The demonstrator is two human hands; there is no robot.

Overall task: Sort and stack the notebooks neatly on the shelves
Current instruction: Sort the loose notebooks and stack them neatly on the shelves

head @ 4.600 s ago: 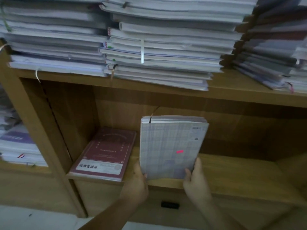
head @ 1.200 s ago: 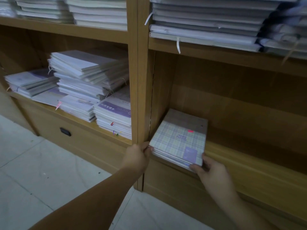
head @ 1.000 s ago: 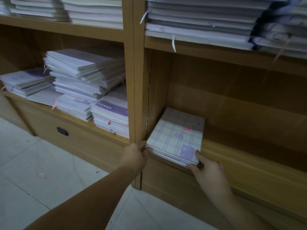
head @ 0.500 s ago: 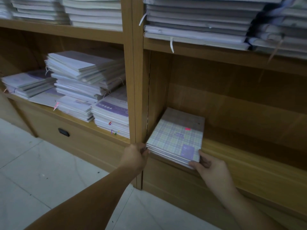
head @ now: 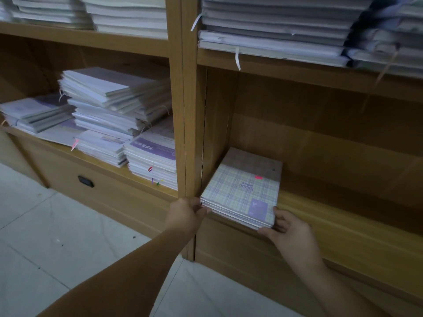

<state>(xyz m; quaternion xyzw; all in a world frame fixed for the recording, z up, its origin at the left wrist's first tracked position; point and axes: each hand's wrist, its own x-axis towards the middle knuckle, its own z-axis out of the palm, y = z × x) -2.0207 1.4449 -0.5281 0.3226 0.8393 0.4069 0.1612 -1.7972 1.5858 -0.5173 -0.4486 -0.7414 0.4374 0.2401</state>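
A: Notebooks (head: 242,191), the plaid stack, are laid flat in the lower right compartment, pushed up against the wooden divider (head: 190,110).

B: yep, front corners are gripped, one by the left hand (head: 185,213), one by the right hand (head: 289,228). Messy piles (head: 109,115) are seen next door, tidier stacks (head: 274,30) are packed on the shelf above (head: 297,75).

Stack of plaid notebooks (head: 243,191), lying flat, pink tab on top cover, lower right shelf (head: 343,216), against left wall, front edge overhanging
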